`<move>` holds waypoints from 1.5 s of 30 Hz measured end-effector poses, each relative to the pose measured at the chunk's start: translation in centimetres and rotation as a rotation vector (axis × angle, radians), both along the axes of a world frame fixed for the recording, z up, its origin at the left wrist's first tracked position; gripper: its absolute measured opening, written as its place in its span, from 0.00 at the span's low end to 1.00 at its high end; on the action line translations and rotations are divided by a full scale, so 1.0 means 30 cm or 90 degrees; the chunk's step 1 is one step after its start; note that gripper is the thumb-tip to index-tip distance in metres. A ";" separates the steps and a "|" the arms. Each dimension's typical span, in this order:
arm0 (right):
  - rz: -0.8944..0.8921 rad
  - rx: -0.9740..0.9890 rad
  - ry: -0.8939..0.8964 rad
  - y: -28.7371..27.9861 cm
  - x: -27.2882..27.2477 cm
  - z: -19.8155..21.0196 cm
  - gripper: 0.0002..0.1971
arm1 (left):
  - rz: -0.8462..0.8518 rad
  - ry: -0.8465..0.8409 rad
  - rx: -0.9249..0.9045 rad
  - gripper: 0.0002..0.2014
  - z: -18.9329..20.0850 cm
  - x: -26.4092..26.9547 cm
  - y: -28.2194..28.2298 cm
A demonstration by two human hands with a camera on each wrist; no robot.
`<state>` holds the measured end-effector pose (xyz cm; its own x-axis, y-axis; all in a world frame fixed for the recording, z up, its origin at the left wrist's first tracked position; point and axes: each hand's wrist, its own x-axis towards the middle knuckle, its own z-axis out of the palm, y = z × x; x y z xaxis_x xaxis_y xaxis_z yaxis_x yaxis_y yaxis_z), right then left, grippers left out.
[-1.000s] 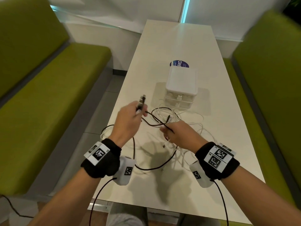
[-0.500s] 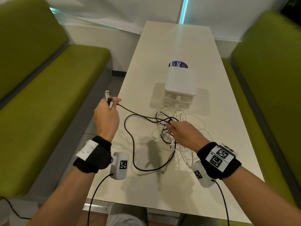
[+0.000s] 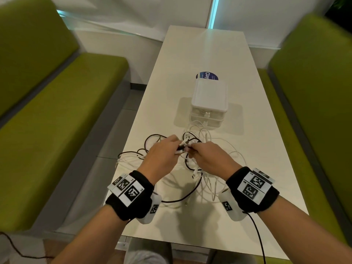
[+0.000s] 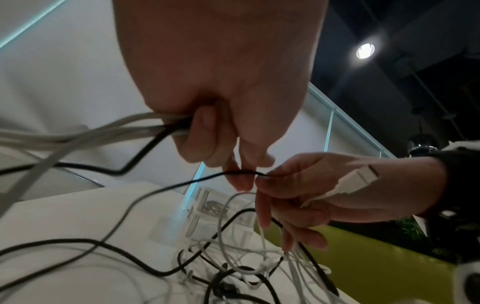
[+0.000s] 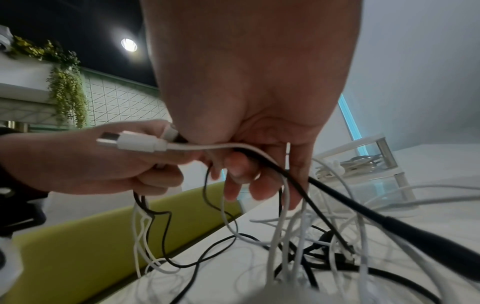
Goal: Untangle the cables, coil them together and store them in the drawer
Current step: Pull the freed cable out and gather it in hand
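Observation:
A tangle of black and white cables (image 3: 198, 168) lies on the white table (image 3: 257, 149) in front of the white drawer unit (image 3: 209, 100). My left hand (image 3: 177, 147) and right hand (image 3: 192, 149) meet just above the tangle. In the left wrist view the left hand (image 4: 207, 144) grips a bunch of white cables and one black cable (image 4: 145, 152). The right hand (image 5: 246, 164) holds a white cable with a USB-C plug (image 5: 130, 142) and a thicker black cable (image 5: 337, 205), and pinches a thin black cable (image 4: 182, 183). Loops hang from both hands onto the table.
Green benches (image 3: 57, 111) run along both sides of the table. A round blue sticker (image 3: 206, 76) lies behind the drawer unit, whose drawers appear closed. Some cable loops (image 3: 129, 155) reach the table's left edge. The far half of the table is bare.
My left hand, which had pulled a black cable end out to the table's left edge, has come back to the middle. It now meets the right hand and grips several cables.

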<state>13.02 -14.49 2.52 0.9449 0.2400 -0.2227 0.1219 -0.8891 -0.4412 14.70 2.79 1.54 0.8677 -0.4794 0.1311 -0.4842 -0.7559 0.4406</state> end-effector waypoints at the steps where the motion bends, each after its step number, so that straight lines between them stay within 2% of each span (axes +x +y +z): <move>1: 0.010 0.003 -0.004 0.001 -0.006 0.001 0.17 | 0.003 0.013 0.025 0.06 0.002 -0.003 -0.001; 3: 0.011 0.037 -0.015 0.002 -0.017 0.007 0.22 | 0.010 0.013 0.020 0.06 0.018 -0.003 -0.002; 5: -0.011 0.096 -0.027 0.002 -0.016 0.006 0.24 | 0.037 0.003 -0.033 0.06 0.047 -0.002 0.005; 9: -0.018 0.079 -0.072 -0.016 0.005 -0.007 0.12 | 0.139 0.053 -0.236 0.14 0.113 0.013 0.020; 14: -0.058 0.105 -0.100 -0.044 0.006 -0.042 0.13 | 0.213 0.076 -0.520 0.15 0.199 0.026 0.049; 16: -0.069 0.105 -0.093 -0.050 0.001 -0.049 0.14 | 0.245 0.094 -0.586 0.14 0.206 0.034 0.066; 18: -0.076 0.098 -0.062 -0.061 -0.003 -0.058 0.15 | 0.272 0.097 -0.549 0.14 0.185 0.049 0.080; 21: -0.069 0.064 -0.023 -0.069 -0.012 -0.058 0.17 | 0.312 0.057 -0.391 0.15 0.127 0.058 0.103; 24: -0.069 0.046 -0.007 -0.068 -0.017 -0.041 0.16 | 0.325 0.008 -0.374 0.14 0.102 0.043 0.103; 26: -0.066 0.023 0.014 -0.064 -0.014 -0.038 0.16 | 0.286 -0.048 -0.386 0.14 0.103 0.019 0.084; 30: -0.054 -0.020 0.044 -0.035 -0.010 -0.029 0.16 | 0.103 -0.127 -0.448 0.15 0.113 -0.037 0.022; 34: -0.049 -0.073 0.113 -0.005 -0.005 -0.003 0.15 | 0.017 -0.147 -0.458 0.28 0.113 -0.082 -0.024; 36: -0.037 -0.089 0.116 -0.005 0.000 0.000 0.15 | -0.007 -0.129 -0.449 0.29 0.100 -0.087 -0.034; 38: 0.012 -0.115 0.117 -0.003 -0.006 0.002 0.14 | -0.038 -0.033 -0.422 0.28 0.076 -0.077 -0.043; 40: 0.047 -0.081 0.067 -0.003 -0.016 -0.001 0.14 | -0.056 0.049 -0.312 0.26 0.036 -0.055 -0.050; 42: 0.073 -0.027 0.010 -0.009 -0.025 0.000 0.15 | -0.051 0.072 -0.164 0.19 -0.006 -0.039 -0.053; 45: 0.083 -0.045 0.020 -0.015 -0.033 -0.001 0.15 | -0.022 0.074 -0.081 0.08 -0.043 -0.030 -0.046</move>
<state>12.03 -14.96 2.48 0.8991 0.3423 -0.2729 0.2248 -0.8959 -0.3833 13.80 1.40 0.26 0.8640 -0.4948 0.0925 -0.4490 -0.6744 0.5861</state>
